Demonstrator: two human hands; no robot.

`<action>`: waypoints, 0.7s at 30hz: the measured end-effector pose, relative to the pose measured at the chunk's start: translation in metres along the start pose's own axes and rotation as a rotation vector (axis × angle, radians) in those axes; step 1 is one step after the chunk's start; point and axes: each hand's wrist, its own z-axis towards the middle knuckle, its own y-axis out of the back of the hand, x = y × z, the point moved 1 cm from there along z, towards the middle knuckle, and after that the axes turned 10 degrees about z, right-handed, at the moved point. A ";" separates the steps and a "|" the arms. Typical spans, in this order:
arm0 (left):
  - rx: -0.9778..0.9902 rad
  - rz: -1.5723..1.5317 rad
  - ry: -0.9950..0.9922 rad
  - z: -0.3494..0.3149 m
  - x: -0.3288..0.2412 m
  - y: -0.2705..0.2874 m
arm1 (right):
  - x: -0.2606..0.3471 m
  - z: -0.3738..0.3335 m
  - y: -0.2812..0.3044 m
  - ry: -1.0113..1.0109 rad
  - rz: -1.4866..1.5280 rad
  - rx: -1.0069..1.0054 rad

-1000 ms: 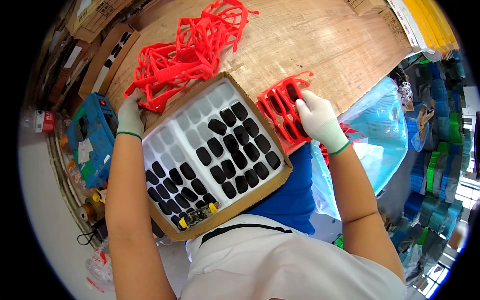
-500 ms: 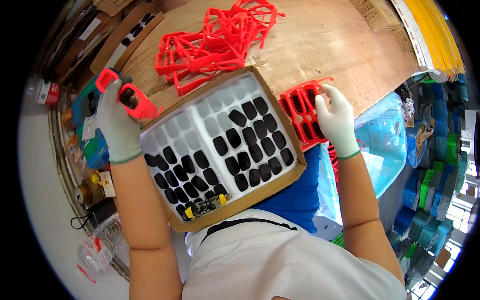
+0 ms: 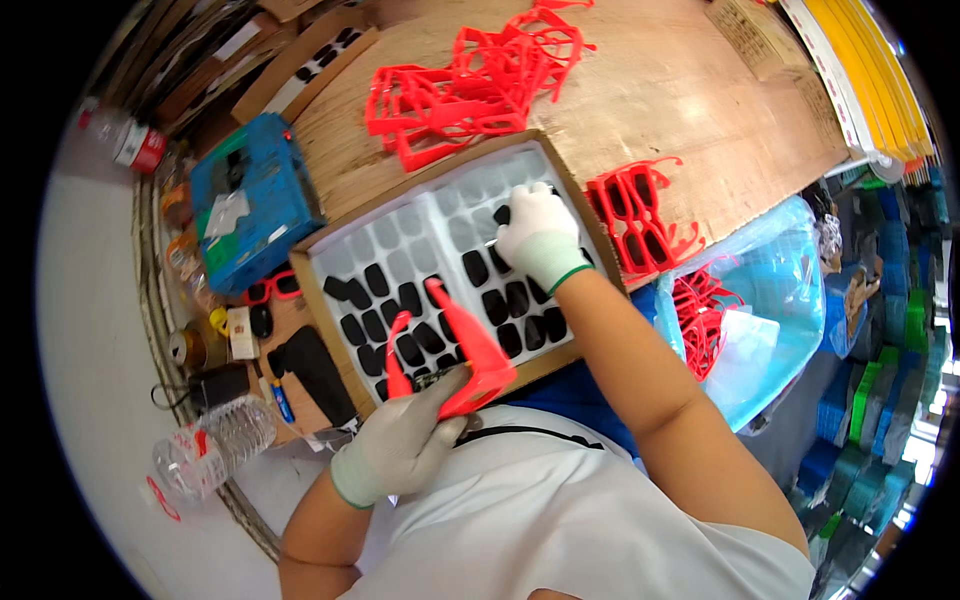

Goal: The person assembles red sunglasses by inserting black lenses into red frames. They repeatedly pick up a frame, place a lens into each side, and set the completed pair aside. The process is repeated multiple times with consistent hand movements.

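The left hand (image 3: 400,445), in a white glove, holds a red frame (image 3: 455,355) closed in its fingers, near the body and over the near edge of the tray (image 3: 400,235). The right hand (image 3: 538,238) pinches a dark lens (image 3: 503,214) in the tray.

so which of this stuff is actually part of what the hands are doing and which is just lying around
In use:
- left hand holding a red glasses frame
- right hand in the lens tray, on the dark lenses
- red frame pile
- stacked red frames

Lying about:
- blue crate
- plastic bottle
- blue plastic bag
- tape rolls
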 end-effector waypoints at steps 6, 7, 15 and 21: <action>-0.155 -0.264 -0.035 -0.012 -0.007 -0.032 | -0.007 -0.047 0.013 0.488 0.024 0.138; -0.178 -0.306 -0.062 -0.019 -0.007 -0.035 | -0.010 -0.068 0.015 0.581 -0.035 0.138; -0.404 -0.153 0.036 -0.035 -0.010 -0.046 | 0.015 -0.211 0.049 0.740 0.884 0.139; -0.400 -0.061 -0.005 -0.039 -0.016 -0.047 | 0.043 -0.225 0.024 0.673 1.066 -0.232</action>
